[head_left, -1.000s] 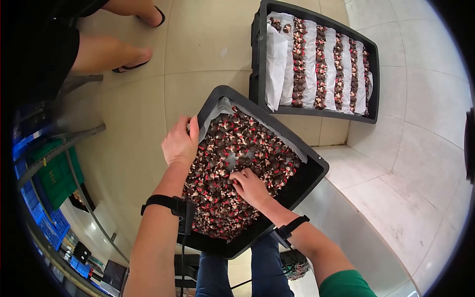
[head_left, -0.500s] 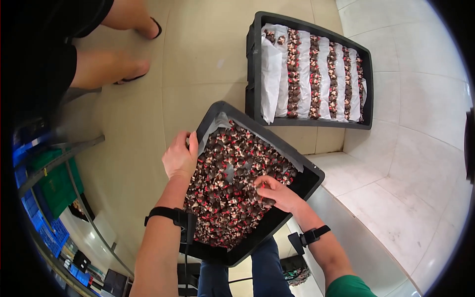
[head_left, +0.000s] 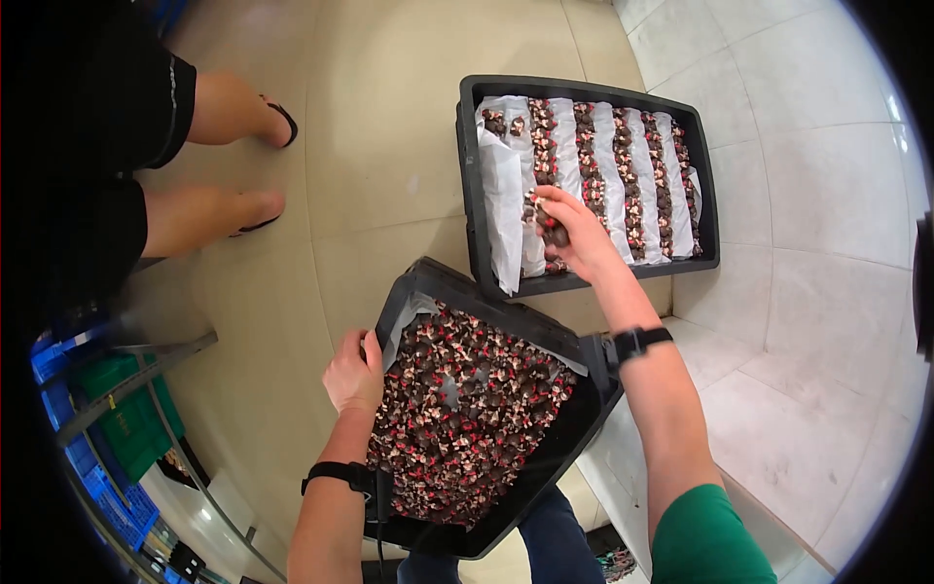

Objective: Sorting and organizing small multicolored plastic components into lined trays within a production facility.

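A black plastic crate [head_left: 525,325] in front of me is lined with pale sheeting and full of small dark brown lumps [head_left: 457,419] mixed with pinkish-white and red bits. My left hand [head_left: 354,374] is closed on its left rim. Farther off to the right, a second black crate [head_left: 584,89] holds similar lumps in several rows divided by folds of white paper [head_left: 502,214]. Over that crate's near left part, my right hand [head_left: 576,232] holds a small cluster of dark lumps [head_left: 551,226] in its fingertips. Part of one row is hidden beneath this hand.
Another person's legs [head_left: 229,161] in dark shorts and sandals stand at the upper left. A metal rack [head_left: 175,352] with green and blue crates [head_left: 136,414] is at the lower left. White tiled wall [head_left: 778,185] borders the right side.
My right hand has moved from the near crate up over the far crate, carrying dark lumps. My left hand still grips the near crate's rim. The view has shifted slightly.
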Demonstrator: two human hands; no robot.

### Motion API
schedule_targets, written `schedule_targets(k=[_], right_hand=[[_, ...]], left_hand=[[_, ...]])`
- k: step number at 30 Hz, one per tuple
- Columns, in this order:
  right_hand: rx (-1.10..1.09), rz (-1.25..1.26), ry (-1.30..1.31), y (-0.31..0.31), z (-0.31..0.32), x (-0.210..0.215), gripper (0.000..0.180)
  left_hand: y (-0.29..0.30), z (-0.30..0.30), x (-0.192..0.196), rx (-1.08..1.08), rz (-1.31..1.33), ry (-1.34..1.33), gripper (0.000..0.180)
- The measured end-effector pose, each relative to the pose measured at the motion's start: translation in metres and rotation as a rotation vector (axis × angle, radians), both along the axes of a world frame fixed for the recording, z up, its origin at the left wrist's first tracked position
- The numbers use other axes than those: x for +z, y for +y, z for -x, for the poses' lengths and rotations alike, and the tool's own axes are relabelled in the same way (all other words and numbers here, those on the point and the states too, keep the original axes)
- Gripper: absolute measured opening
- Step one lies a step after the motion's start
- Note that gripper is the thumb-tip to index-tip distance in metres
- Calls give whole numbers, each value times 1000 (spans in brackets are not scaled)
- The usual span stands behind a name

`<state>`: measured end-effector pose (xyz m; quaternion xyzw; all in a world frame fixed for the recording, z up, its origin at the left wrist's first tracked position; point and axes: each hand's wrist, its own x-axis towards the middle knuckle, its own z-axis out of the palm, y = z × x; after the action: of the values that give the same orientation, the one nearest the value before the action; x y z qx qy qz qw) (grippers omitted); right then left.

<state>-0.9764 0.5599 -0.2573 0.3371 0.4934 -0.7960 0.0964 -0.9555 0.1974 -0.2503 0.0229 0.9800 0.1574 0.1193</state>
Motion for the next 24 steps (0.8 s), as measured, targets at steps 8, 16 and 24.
schedule_targets(k=[8,16,24], right_hand=[[-208,220,-115,8,37,-60,22],[-207,511,-291,10,34,-81,14],[-127,592,-205,-32,52,-72,16]], left_hand=[[-5,1,-3,-20,-3,10,27],[-1,2,-1,-29,-9,-15,26],[-4,1,-3,-29,-22,-9,27]])
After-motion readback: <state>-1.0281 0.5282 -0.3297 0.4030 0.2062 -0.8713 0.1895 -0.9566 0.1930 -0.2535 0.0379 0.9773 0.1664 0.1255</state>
